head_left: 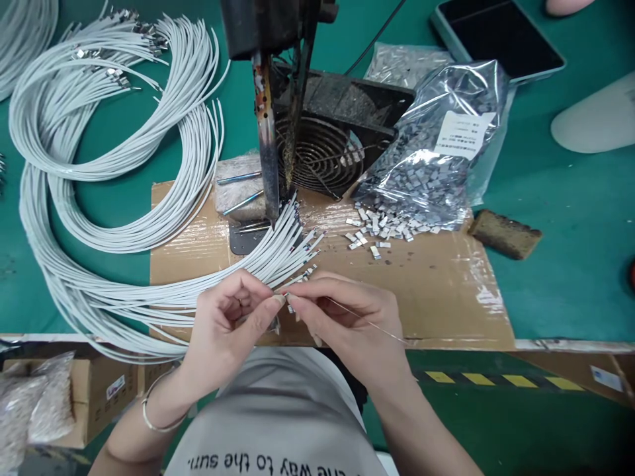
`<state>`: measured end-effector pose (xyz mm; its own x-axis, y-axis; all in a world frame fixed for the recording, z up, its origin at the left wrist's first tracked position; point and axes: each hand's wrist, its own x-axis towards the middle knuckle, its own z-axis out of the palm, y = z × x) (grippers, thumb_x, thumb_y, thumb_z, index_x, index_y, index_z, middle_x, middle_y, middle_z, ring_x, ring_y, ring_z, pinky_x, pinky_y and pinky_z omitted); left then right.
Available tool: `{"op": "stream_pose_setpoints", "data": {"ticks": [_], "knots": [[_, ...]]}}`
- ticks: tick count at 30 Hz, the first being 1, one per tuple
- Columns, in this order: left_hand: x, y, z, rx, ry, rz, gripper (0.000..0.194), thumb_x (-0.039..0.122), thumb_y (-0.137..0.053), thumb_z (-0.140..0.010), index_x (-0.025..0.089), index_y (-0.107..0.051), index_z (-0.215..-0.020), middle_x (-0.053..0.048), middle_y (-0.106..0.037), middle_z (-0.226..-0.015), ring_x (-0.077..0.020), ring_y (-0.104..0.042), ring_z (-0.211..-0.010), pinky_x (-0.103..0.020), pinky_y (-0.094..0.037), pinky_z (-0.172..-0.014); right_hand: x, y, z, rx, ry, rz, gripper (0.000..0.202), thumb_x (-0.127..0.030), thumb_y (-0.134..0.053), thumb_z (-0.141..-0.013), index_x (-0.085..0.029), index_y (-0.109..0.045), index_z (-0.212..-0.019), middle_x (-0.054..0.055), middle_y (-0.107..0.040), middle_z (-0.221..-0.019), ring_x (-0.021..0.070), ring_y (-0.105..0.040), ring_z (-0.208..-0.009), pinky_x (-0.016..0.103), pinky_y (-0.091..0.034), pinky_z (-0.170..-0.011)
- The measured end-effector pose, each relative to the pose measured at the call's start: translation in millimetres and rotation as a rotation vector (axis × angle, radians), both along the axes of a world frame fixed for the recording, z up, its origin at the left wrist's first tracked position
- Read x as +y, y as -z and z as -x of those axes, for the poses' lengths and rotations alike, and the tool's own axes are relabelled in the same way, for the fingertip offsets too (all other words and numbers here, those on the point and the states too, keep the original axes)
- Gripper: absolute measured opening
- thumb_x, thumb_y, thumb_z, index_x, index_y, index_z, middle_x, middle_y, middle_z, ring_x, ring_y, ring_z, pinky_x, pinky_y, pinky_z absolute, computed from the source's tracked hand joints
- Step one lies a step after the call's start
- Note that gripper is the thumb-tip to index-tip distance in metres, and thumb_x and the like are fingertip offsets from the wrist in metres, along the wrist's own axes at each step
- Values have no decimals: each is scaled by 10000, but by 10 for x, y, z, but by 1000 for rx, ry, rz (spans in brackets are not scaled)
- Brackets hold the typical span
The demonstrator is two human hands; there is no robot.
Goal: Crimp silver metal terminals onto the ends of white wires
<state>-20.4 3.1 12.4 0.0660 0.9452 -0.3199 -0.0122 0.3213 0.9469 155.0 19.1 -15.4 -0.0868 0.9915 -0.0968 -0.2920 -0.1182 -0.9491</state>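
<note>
My left hand [233, 324] and my right hand [347, 317] meet at the cardboard's front edge, thumbs and forefingers pinched close together. Between the fingertips is a tiny piece, too small to make out. A thin wire [367, 322] runs from my right hand's fingers out past its palm. Just behind the hands lie the ends of a bundle of white cables [268, 254], beneath the tip of an upright metal tool [268, 145]. Small metal-and-white pieces [384, 225] are scattered on the cardboard [436, 284], spilling from a clear bag [436, 152].
A black fan [322, 152] stands behind the tool. Coiled white cables [124, 152] cover the left side. A brown block [505, 234], a phone-like device [501, 36] and a white cylinder [595, 119] lie to the right. Boxes [94, 396] stand below the table, left.
</note>
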Motion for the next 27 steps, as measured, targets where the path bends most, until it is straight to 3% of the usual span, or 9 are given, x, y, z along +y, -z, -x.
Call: {"op": "stream_pose_setpoints", "data": {"ticks": [4,9,13,19,23,27], "knots": [[17,2,7,7,18,-20,159,161,-775,-986,184,-701,-847,38,-659,-687,-59,-539,-589,-126,-426,-566,35,-28,-8,64,-42,79,151,-132,-825,-829,-261,-903,-838,-5,-718,-632,66,-496,-439,185,-362,-382],[28,-21,27,6,76,-1,181,181,-773,-984,183,-698,-820,41,-635,-649,-63,-505,-551,-139,-392,-526,19,31,-6,170,-116,238,68,-252,-937,-752,-235,-873,-734,-25,-664,-520,68,-480,-341,176,-372,-318],[36,-39,33,53,102,34,200,204,-766,-983,174,-693,-798,46,-586,-615,-61,-431,-521,-150,-315,-482,-22,46,-28,98,-83,197,75,-252,-879,-815,-227,-865,-746,-8,-708,-564,77,-531,-375,174,-430,-351],[43,-54,27,194,99,-47,180,154,-737,-961,183,-672,-796,60,-532,-622,-62,-366,-526,-162,-241,-459,4,-3,-120,20,-181,145,67,-225,-825,-852,-221,-876,-808,17,-758,-645,93,-590,-443,184,-486,-408],[24,-78,3,338,160,-157,161,144,-725,-968,194,-669,-825,69,-522,-619,-66,-359,-522,-173,-252,-458,-17,-33,-102,53,-105,165,78,-216,-835,-845,-233,-858,-773,-2,-748,-633,77,-540,-417,180,-449,-388],[-14,-51,-61,410,127,-281,178,117,-687,-999,198,-647,-846,84,-485,-612,-59,-374,-524,-159,-285,-477,-84,-79,61,-24,93,99,129,-131,-804,-813,-231,-830,-736,-30,-708,-594,77,-541,-409,185,-454,-392]]}}
